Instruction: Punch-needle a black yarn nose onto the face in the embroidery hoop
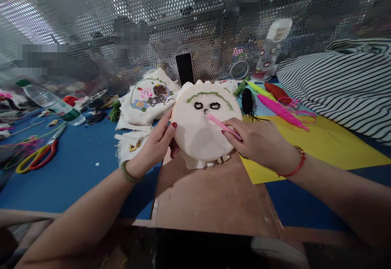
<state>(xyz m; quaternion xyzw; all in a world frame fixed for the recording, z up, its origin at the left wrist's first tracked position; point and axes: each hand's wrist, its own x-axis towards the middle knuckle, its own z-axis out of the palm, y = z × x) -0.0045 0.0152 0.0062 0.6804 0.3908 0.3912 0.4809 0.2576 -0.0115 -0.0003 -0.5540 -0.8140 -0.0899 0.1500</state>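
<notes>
From the head camera, my left hand (155, 144) grips the left rim of the embroidery hoop (205, 120), fingers curled around its edge, holding it tilted up over a brown board (210, 195) on the blue worktop (76, 171). My right hand (259, 140) pinches a pink punch needle (221, 125), its tip touching the white cloth just below two black stitched loops. Finished embroidered cloths (146, 98) lie behind the hoop. Red-and-yellow scissors (41, 155) rest far left, pink thread skeins (282, 112) to the right on a yellow sheet (330, 146).
</notes>
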